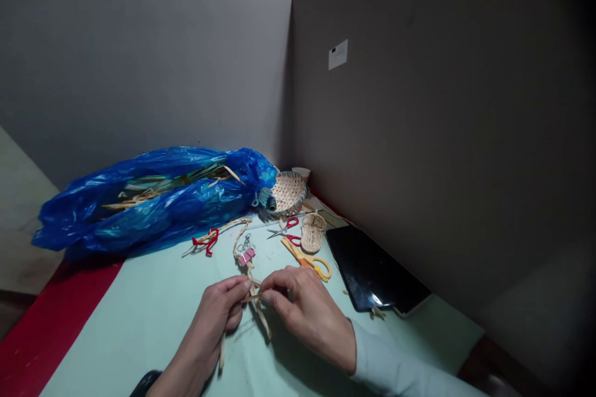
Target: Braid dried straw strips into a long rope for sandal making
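My left hand (pixel 222 309) is closed, with thumb and fingers pinching pale dried straw strands (pixel 263 321). Opposite it, my right hand (pixel 305 310) pinches strands of the same straw between thumb and fingertips. Loose ends hang below both hands; one long end drops under my left hand. Just beyond my fingers, a pink binder clip (pixel 246 257) grips the straw cord near the table surface. From the clip a thin twisted straw cord (pixel 237 240) curves away toward the blue bag.
A blue plastic bag (pixel 153 217) of straw lies behind. Near the corner are a woven basket (pixel 288 193), red-handled scissors (pixel 293 239), yellow scissors (pixel 321 268) and a small woven straw slipper (pixel 313 233). A black tablet (pixel 372 270) lies right; a red twisted piece (pixel 210 242) lies left.
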Motion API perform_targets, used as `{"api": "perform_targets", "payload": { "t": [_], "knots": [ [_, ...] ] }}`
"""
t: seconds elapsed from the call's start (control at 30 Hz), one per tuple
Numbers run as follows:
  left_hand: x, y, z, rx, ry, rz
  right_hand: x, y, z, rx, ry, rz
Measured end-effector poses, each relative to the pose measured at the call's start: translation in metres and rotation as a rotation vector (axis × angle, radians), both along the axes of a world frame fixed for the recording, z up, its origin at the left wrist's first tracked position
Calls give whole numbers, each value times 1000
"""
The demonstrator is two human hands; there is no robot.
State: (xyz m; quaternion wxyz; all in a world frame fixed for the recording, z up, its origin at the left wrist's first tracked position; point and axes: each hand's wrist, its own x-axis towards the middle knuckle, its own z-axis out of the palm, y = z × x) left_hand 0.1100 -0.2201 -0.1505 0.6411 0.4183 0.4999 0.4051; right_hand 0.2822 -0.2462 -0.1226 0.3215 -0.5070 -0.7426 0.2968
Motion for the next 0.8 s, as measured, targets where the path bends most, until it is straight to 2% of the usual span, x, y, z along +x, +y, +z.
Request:
{"api": "perform_targets", "payload": {
  "t": [0.13,0.33,0.43,0.6,0.8],
  "knots": [
    [1,-1,3,-11,-20,-1,-6,-1,-6,12,-109,-62],
    [2,-1,6,-29,-67,22,-13,-1,-11,11,-103,-143],
    [2,-1,6,-28,-80,21,-13,2,-16,76,-86,-137],
    [0,0,3,-32,-87,25,-11,11,-22,-41,-13,-88],
    [0,-2,3,-4,-70,-20,-9,12,-20,20,-15,-71]
  ]
}}
